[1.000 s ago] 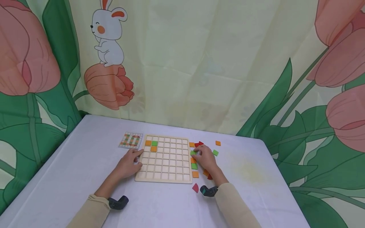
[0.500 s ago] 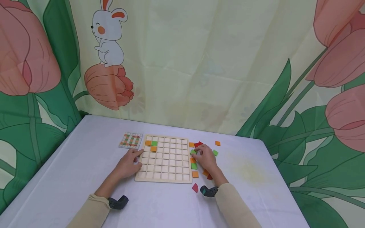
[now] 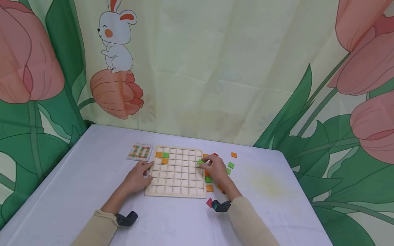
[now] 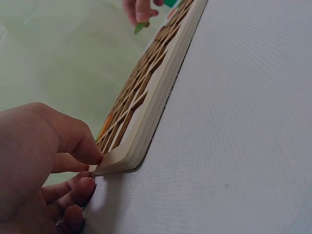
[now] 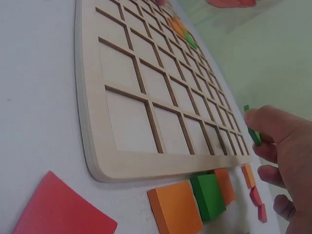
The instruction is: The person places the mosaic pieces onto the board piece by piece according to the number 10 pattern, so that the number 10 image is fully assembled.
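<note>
A wooden grid board (image 3: 176, 196) lies flat on the table. My left hand (image 3: 136, 177) rests at its left edge, thumb and index finger apart; in the left wrist view fingertips of this hand (image 4: 53, 151) touch the frame near a corner. Between thumb and fingers, my right hand (image 3: 217, 167) pinches a green square tile (image 3: 200, 161) over the board's right side. The right wrist view shows this green tile (image 5: 252, 127) tilted and above the surface. Two orange tiles (image 3: 165, 161) and one green tile (image 3: 165, 155) sit in cells at the upper left.
A printed pattern card (image 3: 140, 152) lies beyond the left hand. Along the board's right side are loose orange tiles (image 3: 210, 188), green tiles (image 3: 231, 165) and red pieces, some under the right hand. A red rounded piece (image 3: 209, 202) lies near the right wrist camera (image 3: 221, 206).
My right hand has picked up the green tile from beside the board and moved left with it, over the board's right edge. The left hand stays in place.
</note>
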### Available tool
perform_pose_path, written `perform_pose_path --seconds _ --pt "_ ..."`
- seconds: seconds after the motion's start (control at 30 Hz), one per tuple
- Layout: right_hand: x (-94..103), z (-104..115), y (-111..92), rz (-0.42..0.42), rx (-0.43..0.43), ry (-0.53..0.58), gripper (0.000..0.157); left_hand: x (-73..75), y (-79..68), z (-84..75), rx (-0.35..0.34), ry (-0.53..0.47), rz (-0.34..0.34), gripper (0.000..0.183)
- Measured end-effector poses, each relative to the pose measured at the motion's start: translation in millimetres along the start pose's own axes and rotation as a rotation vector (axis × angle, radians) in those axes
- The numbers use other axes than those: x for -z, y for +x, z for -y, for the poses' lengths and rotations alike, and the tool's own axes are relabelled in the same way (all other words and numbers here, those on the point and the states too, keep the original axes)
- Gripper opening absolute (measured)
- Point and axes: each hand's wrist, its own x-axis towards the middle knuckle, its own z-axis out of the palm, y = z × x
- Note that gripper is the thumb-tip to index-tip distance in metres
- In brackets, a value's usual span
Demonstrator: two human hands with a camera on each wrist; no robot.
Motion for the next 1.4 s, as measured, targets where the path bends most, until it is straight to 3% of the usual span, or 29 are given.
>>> perform_pose_path --seconds 0.4,1.0,1.4 --pt "-14.3 15.4 -1.1 0.075 0.168 0.024 0.02 0.8 -1.6 -1.7 0.008 -0.015 0.004 0.063" --pt "-40.7 42.1 -5.8 0.135 0.206 0.034 0.023 -0.9 -1.4 0.1 0.014 -0.006 -0.005 0.063" --pt "-57.7 54.7 -2.4 0.169 0.271 -0.036 0.02 -1.7 -0.3 1.4 0.009 0.001 -0.01 0.063"
